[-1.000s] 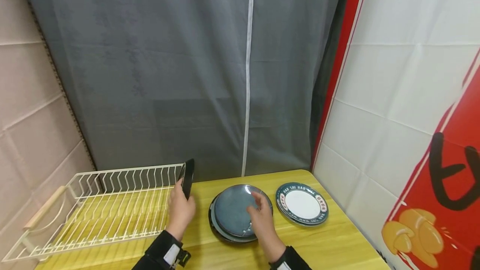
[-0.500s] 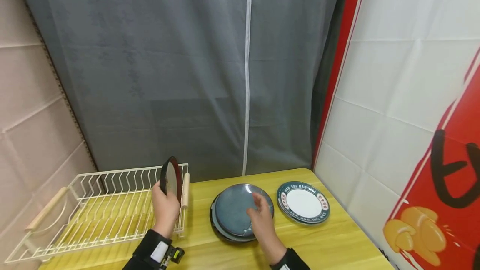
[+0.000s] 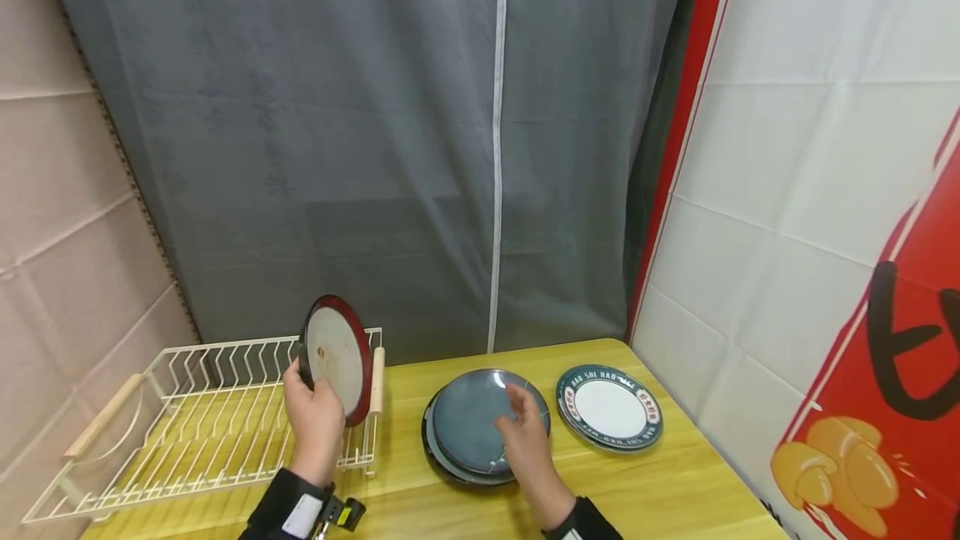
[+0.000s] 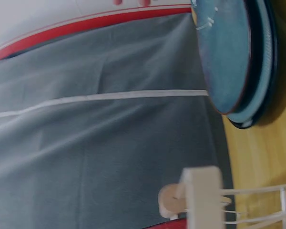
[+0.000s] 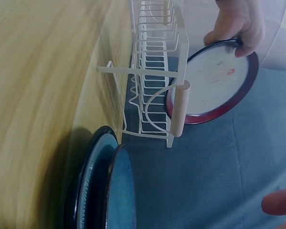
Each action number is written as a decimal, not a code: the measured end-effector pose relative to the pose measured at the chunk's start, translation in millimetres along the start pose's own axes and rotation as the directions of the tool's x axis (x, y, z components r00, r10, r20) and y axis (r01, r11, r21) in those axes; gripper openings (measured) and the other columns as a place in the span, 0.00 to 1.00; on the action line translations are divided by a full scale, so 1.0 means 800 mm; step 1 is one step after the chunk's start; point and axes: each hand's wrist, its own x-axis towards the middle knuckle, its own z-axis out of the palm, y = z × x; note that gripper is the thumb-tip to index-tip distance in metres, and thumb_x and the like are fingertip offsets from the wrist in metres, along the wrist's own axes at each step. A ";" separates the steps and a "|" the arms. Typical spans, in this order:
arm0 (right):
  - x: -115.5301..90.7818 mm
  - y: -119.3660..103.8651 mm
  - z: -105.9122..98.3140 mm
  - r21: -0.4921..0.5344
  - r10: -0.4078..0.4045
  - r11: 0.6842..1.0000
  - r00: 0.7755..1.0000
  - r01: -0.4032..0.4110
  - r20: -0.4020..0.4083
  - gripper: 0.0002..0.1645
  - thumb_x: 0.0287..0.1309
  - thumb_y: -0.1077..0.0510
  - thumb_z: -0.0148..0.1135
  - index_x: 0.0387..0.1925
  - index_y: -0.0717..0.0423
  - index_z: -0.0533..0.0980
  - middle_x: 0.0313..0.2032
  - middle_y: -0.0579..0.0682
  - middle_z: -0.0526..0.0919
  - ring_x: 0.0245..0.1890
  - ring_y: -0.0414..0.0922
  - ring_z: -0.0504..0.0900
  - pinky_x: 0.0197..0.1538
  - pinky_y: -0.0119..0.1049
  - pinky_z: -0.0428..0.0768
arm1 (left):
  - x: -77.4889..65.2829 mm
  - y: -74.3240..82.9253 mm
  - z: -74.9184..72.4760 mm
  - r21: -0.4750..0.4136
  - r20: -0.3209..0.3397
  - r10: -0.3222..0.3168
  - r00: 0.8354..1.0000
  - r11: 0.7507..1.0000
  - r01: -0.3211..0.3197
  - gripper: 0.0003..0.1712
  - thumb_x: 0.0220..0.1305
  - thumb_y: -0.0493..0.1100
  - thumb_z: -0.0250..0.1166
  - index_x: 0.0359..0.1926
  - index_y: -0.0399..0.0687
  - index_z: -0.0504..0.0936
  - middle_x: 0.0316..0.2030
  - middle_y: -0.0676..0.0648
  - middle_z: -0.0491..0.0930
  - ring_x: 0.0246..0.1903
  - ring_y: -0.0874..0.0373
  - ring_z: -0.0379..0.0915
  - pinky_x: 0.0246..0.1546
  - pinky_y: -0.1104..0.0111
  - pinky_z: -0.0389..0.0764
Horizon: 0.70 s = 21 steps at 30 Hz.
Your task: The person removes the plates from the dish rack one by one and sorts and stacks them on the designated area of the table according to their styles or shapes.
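My left hand (image 3: 313, 419) grips a plate (image 3: 336, 357) by its edge and holds it tilted up over the right end of the white wire dish rack (image 3: 202, 423). The plate has a pale centre and a dark red rim, and a brownish-red mark shows on its face. In the right wrist view the same plate (image 5: 214, 83) appears beyond the rack's wooden handle (image 5: 180, 109). Above the right side of a stack of blue-grey plates (image 3: 472, 423) hovers my right hand (image 3: 527, 448), fingers loosely bent, holding nothing.
Right of the stack lies a white plate with a green lettered rim (image 3: 609, 407), with another edge beneath it. The yellow wood-grain table (image 3: 637, 498) carries everything. A grey curtain (image 3: 375, 148) hangs behind, and a white wall sheet (image 3: 765, 215) stands at the right.
My left hand has moved left with the plate, from beside the rack's right end to over it. The plate has turned from edge-on to showing its pale face. My right hand stays put.
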 end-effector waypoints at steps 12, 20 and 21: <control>-0.002 -0.004 -0.001 -0.006 0.011 1.000 1.000 -0.011 0.004 0.38 0.73 0.65 0.56 0.82 0.68 0.64 0.82 0.74 0.65 0.84 0.76 0.63 0.83 0.74 0.71 | -0.009 0.016 -0.009 0.020 0.036 0.069 0.997 0.997 -0.069 0.33 0.88 0.35 0.41 0.88 0.32 0.53 0.86 0.26 0.58 0.85 0.28 0.56 0.86 0.27 0.59; -0.003 -0.006 0.000 -0.013 -0.011 1.000 1.000 0.011 -0.001 0.39 0.72 0.65 0.57 0.81 0.68 0.65 0.82 0.74 0.66 0.84 0.76 0.63 0.85 0.73 0.66 | -0.014 0.025 -0.003 -0.158 0.005 -0.001 1.000 0.987 0.001 0.34 0.86 0.30 0.43 0.87 0.37 0.54 0.84 0.31 0.60 0.83 0.37 0.61 0.87 0.45 0.70; -0.003 -0.006 0.000 -0.016 -0.013 1.000 1.000 0.013 0.001 0.39 0.73 0.65 0.57 0.82 0.67 0.65 0.82 0.74 0.66 0.84 0.76 0.62 0.86 0.73 0.66 | -0.015 0.026 -0.002 -0.185 0.016 -0.018 1.000 0.983 0.021 0.34 0.86 0.30 0.44 0.87 0.37 0.54 0.85 0.32 0.59 0.84 0.39 0.61 0.87 0.51 0.71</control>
